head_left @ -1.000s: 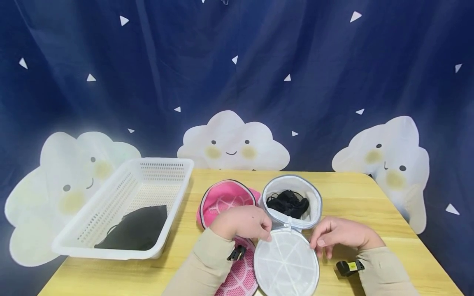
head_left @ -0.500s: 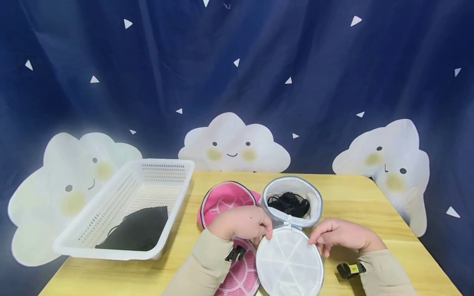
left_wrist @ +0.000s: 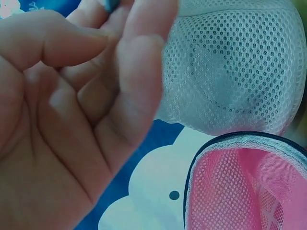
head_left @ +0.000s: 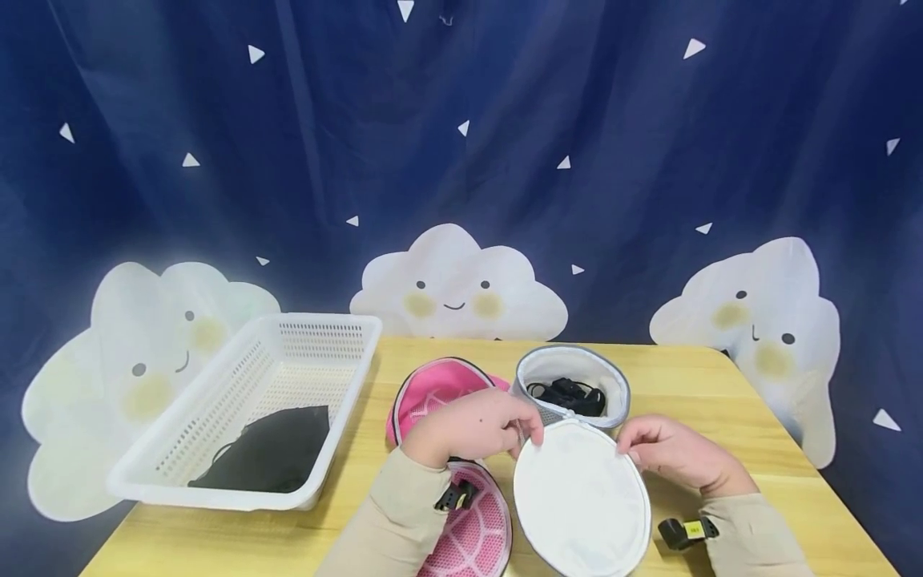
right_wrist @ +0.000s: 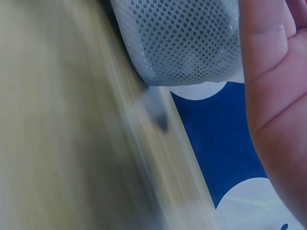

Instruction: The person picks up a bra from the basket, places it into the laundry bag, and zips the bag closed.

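Note:
A grey-white round mesh wash bag [head_left: 526,393] stands unzipped, with black corded fabric [head_left: 570,397] inside. Its round white lid [head_left: 582,497] hangs forward from the near rim. My left hand [head_left: 479,425] pinches the lid's upper left edge; in the left wrist view the thumb and fingers [left_wrist: 96,52] meet at a bluish edge. At the lid's upper right edge, my right hand [head_left: 681,453] pinches the rim between thumb and forefinger. The right wrist view shows only part of that hand [right_wrist: 278,86] beside the bag's mesh wall [right_wrist: 184,43], without the fingertips.
Left of the grey-white bag lies a pink mesh bag [head_left: 440,385], open, its pink lid [head_left: 472,521] partly under my left forearm. A white perforated basket [head_left: 353,377] holds black fabric [head_left: 270,449]. A blue cloud-patterned curtain [head_left: 461,160] hangs behind the wooden table [head_left: 685,381].
The white lid has shifted slightly right and tilted upward; its spoke pattern now looks plain bright white. Both hands have moved slightly right with it, and the right fingers have closed on its edge.

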`<state>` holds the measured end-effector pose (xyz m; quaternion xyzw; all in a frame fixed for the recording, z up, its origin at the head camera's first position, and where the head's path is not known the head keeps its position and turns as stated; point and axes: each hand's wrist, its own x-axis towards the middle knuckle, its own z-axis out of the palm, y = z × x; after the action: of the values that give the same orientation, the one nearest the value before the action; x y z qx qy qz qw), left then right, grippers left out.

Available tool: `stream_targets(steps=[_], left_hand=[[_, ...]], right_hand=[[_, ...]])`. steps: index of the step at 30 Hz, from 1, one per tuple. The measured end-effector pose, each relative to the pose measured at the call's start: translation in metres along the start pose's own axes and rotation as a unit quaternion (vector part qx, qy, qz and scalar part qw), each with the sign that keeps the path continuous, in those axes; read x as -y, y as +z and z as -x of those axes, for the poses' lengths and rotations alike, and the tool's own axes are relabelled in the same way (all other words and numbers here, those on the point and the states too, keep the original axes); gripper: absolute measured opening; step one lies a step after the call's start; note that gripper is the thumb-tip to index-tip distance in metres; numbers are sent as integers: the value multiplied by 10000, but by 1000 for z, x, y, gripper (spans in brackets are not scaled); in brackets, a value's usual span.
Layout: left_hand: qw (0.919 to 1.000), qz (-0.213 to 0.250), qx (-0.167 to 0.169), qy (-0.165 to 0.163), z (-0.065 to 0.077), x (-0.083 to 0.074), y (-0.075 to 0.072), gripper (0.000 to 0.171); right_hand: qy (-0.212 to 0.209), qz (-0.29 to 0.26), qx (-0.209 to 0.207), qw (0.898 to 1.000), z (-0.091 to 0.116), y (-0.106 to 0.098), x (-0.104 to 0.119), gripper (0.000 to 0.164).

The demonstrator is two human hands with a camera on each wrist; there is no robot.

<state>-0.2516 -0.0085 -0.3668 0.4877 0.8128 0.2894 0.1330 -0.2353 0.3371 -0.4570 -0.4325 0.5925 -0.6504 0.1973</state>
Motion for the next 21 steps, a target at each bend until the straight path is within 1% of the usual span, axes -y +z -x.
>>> stream_targets(steps=[3, 5, 8, 10, 12, 15, 17, 19, 21], left_hand=[[9997, -37, -207, -91, 0, -3, -1, 36], [9993, -56, -333, -155, -1, -4, -1, 34], [9979, 168, -539, -333, -2, -5, -1, 30], [9959, 351, -707, -453, -3, -6, -1, 28], [9934, 498, -865, -558, -4, -6, -1, 26], [9913, 527, -1010, -653, -4, -6, -2, 23], [9904, 589, -1045, -692, -4, -6, -2, 23], [9894, 671, -1083, -691, -3, -6, -1, 23], [9884, 741, -1154, -655, -3, -7, -1, 23]], right_hand=[[-76, -26, -154, 9998, -1, 1, 2, 35], [-39, -14, -317, 9995, -2, 2, 4, 34], [45, -31, -585, 9983, -3, 4, 5, 34], [102, -73, -804, 9967, -4, 5, 6, 34], [99, -140, -939, 9954, -6, 6, 7, 35], [87, -323, -1000, 9944, -7, 7, 8, 37], [94, -439, -999, 9940, -8, 7, 7, 38], [98, -521, -972, 9939, -7, 8, 7, 39], [152, -509, -1064, 9929, -7, 8, 7, 38]])
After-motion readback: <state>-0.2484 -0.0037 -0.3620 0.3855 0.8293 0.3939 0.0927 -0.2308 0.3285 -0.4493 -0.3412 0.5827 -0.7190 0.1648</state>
